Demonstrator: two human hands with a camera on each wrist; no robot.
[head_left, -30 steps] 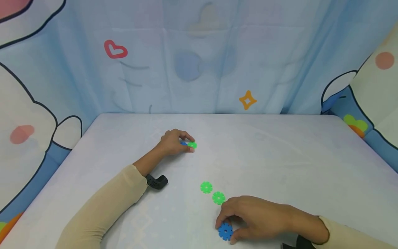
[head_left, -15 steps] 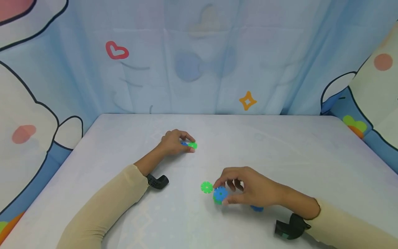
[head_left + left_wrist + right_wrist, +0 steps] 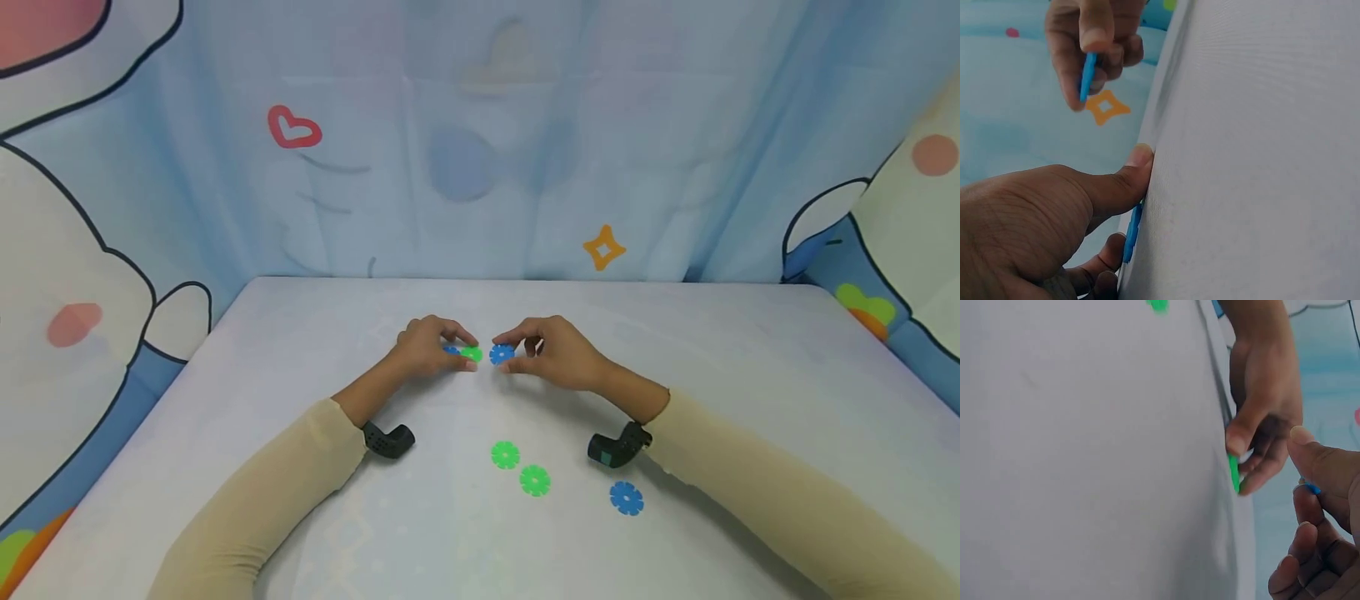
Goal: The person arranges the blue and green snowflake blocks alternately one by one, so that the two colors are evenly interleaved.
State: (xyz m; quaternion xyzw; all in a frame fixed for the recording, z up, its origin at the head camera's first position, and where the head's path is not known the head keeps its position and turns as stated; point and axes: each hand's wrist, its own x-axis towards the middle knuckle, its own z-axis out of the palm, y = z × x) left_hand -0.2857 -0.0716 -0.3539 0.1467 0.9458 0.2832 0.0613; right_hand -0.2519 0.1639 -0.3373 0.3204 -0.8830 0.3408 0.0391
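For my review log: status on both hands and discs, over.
Left hand pinching green disc, blue disc beside it. Right hand pinching another blue disc, gap between hands. Two loose green discs, one loose blue disc nearer wearer, outside that gap.

Toward the far side of a table [image 3: 420, 533], an outer disc [image 3: 1132, 234] and an inner disc [image 3: 472, 355] are held side by side by the left hand [image 3: 431, 347]. Just to their right, apart, a third disc [image 3: 502, 355] is held above the tabletop by the right hand [image 3: 561, 354]. Nearer the person, two neighbouring discs [image 3: 536, 481] are laid on the table, with a lone disc [image 3: 627, 498] set to their right. The table is backed by a curtain [image 3: 487, 233].
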